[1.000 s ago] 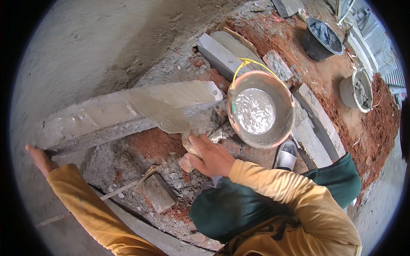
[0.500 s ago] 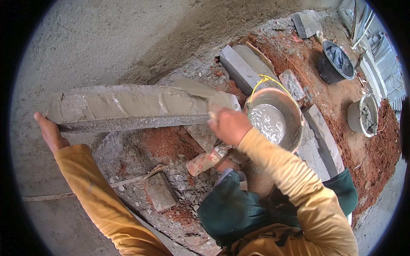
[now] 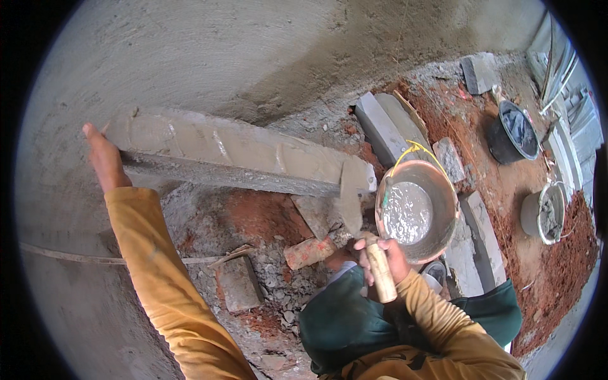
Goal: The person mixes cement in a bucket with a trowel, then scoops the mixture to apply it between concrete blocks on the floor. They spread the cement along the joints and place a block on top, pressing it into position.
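Observation:
A long grey block (image 3: 253, 178), its upper face coated with smoothed wet mortar, slants from the left toward the middle. My left hand (image 3: 106, 159) is closed around its far left end. In my right hand (image 3: 396, 261) is a trowel (image 3: 381, 273), gripped by its pale wooden handle. Its mortar-smeared blade points away from me and overlaps the block's right end; whether it touches is unclear. Just right of that end stands an orange-brown bucket (image 3: 448, 221) with a yellow handle, holding wet, shiny grey mix.
A rough plastered wall (image 3: 190, 57) rises behind the block. Grey blocks (image 3: 380, 126) lie beyond the bucket, and another block (image 3: 486, 237) rests to its right. Farther right are a black bucket (image 3: 495, 144) and a grey pail (image 3: 529, 216). Rubble and a broken block (image 3: 235, 285) lie below.
My right hand has drawn the trowel off the block's mortared face, toward me and to the right, turning its handle toward my body. My left hand still grips the block's end.

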Demonstrator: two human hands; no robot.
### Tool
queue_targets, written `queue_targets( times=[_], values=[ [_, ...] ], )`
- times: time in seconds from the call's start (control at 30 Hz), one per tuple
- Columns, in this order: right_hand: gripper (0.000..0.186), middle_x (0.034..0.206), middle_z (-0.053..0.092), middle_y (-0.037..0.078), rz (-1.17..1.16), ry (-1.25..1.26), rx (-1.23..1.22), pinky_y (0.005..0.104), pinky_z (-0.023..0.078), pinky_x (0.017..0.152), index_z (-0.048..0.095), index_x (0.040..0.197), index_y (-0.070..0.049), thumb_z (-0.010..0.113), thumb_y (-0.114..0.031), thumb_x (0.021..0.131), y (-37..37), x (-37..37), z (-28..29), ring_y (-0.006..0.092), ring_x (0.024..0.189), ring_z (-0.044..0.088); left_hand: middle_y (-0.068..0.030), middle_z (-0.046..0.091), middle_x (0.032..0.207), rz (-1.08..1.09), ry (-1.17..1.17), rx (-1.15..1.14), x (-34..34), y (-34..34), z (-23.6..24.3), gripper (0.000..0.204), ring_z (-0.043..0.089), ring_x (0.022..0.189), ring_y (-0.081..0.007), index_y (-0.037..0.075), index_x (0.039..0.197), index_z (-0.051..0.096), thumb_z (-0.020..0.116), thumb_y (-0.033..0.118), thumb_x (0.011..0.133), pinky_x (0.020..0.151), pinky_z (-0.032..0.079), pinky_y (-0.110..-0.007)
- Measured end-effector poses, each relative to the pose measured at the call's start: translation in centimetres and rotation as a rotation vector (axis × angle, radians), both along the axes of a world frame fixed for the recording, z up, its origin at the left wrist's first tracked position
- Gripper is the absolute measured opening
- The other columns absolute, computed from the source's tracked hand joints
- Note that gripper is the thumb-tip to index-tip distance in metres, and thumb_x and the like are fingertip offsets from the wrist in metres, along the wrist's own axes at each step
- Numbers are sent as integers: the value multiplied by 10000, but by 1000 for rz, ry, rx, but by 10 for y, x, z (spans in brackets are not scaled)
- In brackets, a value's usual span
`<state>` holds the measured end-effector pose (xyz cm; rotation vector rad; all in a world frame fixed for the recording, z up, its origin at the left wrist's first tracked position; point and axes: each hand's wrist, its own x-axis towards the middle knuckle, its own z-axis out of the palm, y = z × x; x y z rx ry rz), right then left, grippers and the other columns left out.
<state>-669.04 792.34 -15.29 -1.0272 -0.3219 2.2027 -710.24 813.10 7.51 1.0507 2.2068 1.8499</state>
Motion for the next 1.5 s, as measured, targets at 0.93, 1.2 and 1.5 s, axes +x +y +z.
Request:
queue_targets(
  times=[0.93,1.2,1.5],
  values=[
    [396,1014,659,225,1283,-1807,509,455,517,774,617,1021,28,437,-303,903,26,138,-53,345,888,661,-254,314,1450,-161,56,10,34,-3,18,802,361,1293,-366,-111,1404,250,303,560,967,1110,289,-457],
    [298,716,593,91,410,-754,-163,277,458,405,598,1032,-3,526,-260,900,-36,191,-14,144,533,571,-229,219,1507,-195,111,-41,46,-2,12,814,222,1385,-349,-29,1384,345,258,639,927,1137,179,-468],
    [347,845,609,75,240,-397,560,243,490,569,520,1221,-7,476,-153,909,62,78,116,120,668,605,-196,252,1513,-397,16,-2,76,-19,31,904,138,1430,-324,43,1382,444,150,737,883,1149,62,-452]
  ],
)
